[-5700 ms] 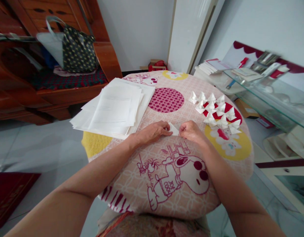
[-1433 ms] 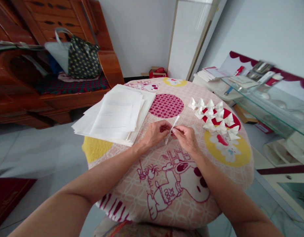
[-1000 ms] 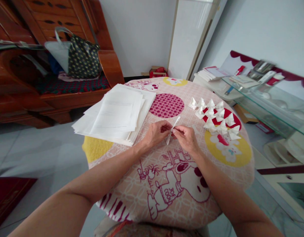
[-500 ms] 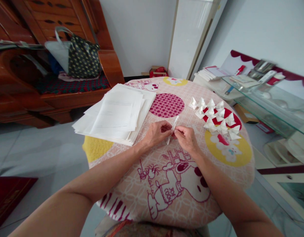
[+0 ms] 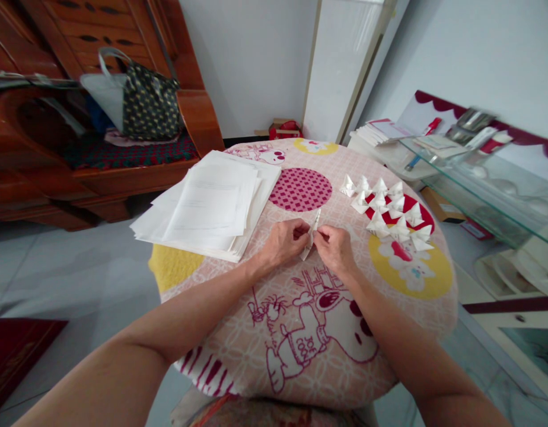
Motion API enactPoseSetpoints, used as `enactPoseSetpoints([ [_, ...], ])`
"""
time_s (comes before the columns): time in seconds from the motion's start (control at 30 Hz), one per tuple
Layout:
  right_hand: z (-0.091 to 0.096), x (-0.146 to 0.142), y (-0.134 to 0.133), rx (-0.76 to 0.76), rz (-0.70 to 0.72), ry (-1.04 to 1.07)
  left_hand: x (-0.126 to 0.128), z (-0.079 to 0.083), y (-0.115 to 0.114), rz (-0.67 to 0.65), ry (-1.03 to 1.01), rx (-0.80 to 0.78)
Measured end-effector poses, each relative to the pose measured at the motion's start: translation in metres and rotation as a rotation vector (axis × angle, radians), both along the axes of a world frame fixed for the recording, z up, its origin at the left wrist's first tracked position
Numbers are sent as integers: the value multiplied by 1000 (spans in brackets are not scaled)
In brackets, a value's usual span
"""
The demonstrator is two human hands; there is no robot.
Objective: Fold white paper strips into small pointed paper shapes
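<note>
Between my two hands, over the middle of the round table, is a narrow folded piece of white paper (image 5: 316,220), seen nearly edge-on. My left hand (image 5: 286,240) pinches it from the left, thumb against fingers. From the right, my right hand (image 5: 335,248) grips its other side with the fingertips. The paper's pointed ends stick out above and below the fingers. To the right of my hands, several folded white paper pieces with pointed tips (image 5: 379,204) stand in rows. A stack of white paper sheets (image 5: 212,201) lies to the left.
A patterned cloth (image 5: 238,320) covers the table. A glass shelf (image 5: 491,187) with cups and other items borders the right side. At the back left, a wooden bench (image 5: 203,121) holds a dotted bag (image 5: 152,101). A red box (image 5: 285,129) sits on the floor behind.
The paper has opened slightly and turned a little between my fingertips. Both hands stay in nearly the same place, and the stack and the folded pieces have not moved.
</note>
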State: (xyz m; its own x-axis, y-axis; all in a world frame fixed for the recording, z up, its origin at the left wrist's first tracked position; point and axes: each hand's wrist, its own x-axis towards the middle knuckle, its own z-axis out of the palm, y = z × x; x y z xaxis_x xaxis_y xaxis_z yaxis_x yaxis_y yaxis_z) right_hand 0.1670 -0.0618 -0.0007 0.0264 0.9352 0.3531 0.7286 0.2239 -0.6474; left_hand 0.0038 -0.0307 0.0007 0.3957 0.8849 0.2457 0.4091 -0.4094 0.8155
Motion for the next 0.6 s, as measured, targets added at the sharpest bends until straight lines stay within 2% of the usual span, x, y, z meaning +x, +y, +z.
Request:
enactPoseSetpoints([
  [0.13,7,-7,-5,79,-70,-270,4,-1,1,73,95,183],
  [0.27,6,-12,-8,114,-116,-402,4,-2,5,112,125,193],
  [0.6,3,-9,-2,40,-143,-333,1,2,4,154,175,289],
])
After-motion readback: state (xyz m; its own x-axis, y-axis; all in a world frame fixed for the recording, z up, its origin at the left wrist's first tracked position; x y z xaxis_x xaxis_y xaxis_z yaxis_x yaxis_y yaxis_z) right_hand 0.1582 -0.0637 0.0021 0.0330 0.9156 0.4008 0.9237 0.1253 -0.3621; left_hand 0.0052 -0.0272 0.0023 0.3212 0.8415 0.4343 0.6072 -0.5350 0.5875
